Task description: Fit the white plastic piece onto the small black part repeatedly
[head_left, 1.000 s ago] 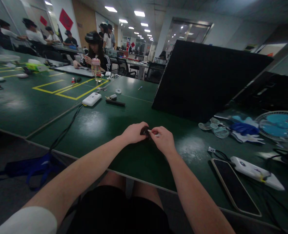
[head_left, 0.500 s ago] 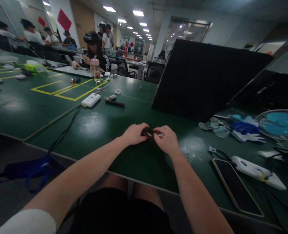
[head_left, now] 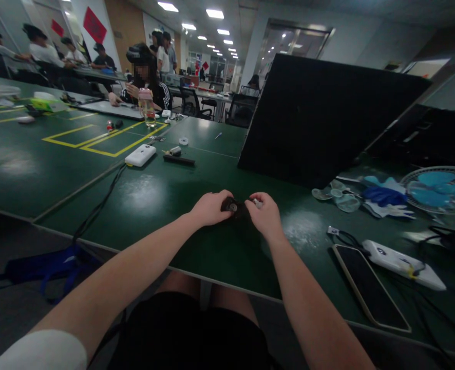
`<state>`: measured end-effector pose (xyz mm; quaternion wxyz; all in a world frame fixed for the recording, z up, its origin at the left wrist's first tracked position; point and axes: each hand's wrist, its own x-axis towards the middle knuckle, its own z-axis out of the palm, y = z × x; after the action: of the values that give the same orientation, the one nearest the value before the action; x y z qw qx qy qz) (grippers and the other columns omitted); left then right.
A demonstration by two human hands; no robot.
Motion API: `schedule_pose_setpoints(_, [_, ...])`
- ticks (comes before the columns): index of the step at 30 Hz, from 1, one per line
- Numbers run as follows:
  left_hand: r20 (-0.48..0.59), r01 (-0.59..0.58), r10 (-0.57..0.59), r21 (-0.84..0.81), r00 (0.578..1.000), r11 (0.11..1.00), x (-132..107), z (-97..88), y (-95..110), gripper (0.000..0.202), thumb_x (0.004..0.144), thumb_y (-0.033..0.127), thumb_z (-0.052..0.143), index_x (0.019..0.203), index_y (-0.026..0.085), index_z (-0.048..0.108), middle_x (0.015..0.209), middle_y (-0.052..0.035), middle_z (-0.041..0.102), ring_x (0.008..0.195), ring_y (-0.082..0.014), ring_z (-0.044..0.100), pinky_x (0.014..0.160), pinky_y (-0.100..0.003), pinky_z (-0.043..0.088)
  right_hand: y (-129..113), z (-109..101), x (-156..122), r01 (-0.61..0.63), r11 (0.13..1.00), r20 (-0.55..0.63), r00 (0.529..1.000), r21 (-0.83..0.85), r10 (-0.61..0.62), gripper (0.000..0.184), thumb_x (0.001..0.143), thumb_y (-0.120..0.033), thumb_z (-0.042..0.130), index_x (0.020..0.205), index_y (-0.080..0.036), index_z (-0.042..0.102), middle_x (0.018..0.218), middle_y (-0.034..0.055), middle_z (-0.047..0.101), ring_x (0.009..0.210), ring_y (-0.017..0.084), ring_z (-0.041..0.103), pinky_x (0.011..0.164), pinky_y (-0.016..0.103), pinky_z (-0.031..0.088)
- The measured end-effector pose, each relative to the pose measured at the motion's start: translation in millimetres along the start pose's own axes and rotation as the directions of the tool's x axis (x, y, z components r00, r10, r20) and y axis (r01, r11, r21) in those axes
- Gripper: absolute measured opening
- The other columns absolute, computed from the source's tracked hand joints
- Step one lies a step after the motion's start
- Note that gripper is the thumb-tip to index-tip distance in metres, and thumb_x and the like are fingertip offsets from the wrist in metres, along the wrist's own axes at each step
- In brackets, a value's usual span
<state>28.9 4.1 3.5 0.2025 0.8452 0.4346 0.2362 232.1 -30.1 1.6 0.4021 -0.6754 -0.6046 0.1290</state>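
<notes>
Ceiling panel lights [head_left: 214, 13] lit, in rows receding rearward. White column [head_left: 97, 7] bears red diamond-shaped paper [head_left: 95, 25]; brown wall panel [head_left: 125, 25] adjacent. Black mesh-back office chair [head_left: 242, 109] beyond green tabletop [head_left: 208, 172]. Floor [head_left: 0, 318] dark grey.

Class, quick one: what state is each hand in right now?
Left hand: closed on a small dark part.
Right hand: closed on a small pale piece, too small to identify.
</notes>
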Motion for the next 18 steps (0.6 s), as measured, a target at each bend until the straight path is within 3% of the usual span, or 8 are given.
schedule_pose_setpoints(3, [-0.025, 0.017, -0.016, 0.006, 1.0, 1.0, -0.4, -0.1, 0.9, 0.042, 0.082, 0.039, 0.071, 0.12, 0.026, 0.059, 0.101, -0.0052, 0.074, 0.094, -0.027, 0.071, 0.087, -0.04, 0.053, 3.5, -0.7, 2.7, -0.064, 0.993, 0.005, 0.998, 0.101, 0.063, 0.029, 0.092, -0.039, 0.053, 0.103, -0.022, 0.072, 0.108, 0.0079, 0.068, 0.094, 0.023, 0.063, 0.079, 0.036, 0.049])
schedule_pose_setpoints(8, [-0.051, 0.029, -0.029, 0.003, 0.998, 1.0, -0.2, 1.2, 0.2, 0.041, 0.082, 0.044, 0.072, 0.116, 0.024, 0.06, 0.099, -0.0055, 0.074, 0.092, -0.0268, 0.071, 0.091, -0.041, 0.052, -9.7, -8.8, -2.8, 0.052, 0.999, 0.051, 0.997, 0.007, -0.052, 0.041, 0.099, -0.049, 0.048, 0.088, -0.021, 0.077, 0.108, 0.0101, 0.07, 0.102, 0.025, 0.062, 0.085, 0.038, 0.048])
schedule_pose_setpoints(10, [-0.061, 0.032, -0.031, 0.014, 0.998, 0.999, 0.1, 2.1, 0.3, 0.042, 0.081, 0.045, 0.073, 0.116, 0.025, 0.06, 0.097, -0.0052, 0.075, 0.092, -0.027, 0.071, 0.093, -0.042, 0.051, -13.7, -10.3, -5.2, 0.066, 0.998, 0.025, 0.997, 0.022, -0.067, 0.044, 0.099, -0.052, 0.049, 0.084, -0.021, 0.077, 0.103, 0.0094, 0.072, 0.097, 0.024, 0.064, 0.083, 0.037, 0.048])
schedule_pose_setpoints(14, [-0.048, 0.053, -0.051, 0.023, 0.998, 0.998, 0.8, 3.1, 2.7, 0.041, 0.079, 0.044, 0.074, 0.113, 0.026, 0.061, 0.095, -0.0039, 0.075, 0.091, -0.0265, 0.071, 0.095, -0.042, 0.051, -13.9, -6.1, -8.0, 0.114, 0.989, 0.053, 0.991, 0.097, -0.119, 0.035, 0.095, -0.049, 0.056, 0.095, -0.022, 0.078, 0.1, 0.0058, 0.076, 0.089, 0.022, 0.068, 0.078, 0.034, 0.05])
schedule_pose_setpoints(18, [-0.041, 0.039, -0.038, 0.018, 0.998, 0.999, 0.6, 3.0, 4.1, 0.039, 0.079, 0.045, 0.075, 0.109, 0.025, 0.061, 0.091, -0.0029, 0.074, 0.088, -0.0264, 0.071, 0.096, -0.044, 0.05, -14.8, -2.5, -10.8, 0.137, 0.99, 0.119, 0.984, -0.025, -0.133, 0.028, 0.093, -0.044, 0.06, 0.094, -0.023, 0.078, 0.084, 0.0036, 0.075, 0.072, 0.02, 0.066, 0.066, 0.032, 0.048])
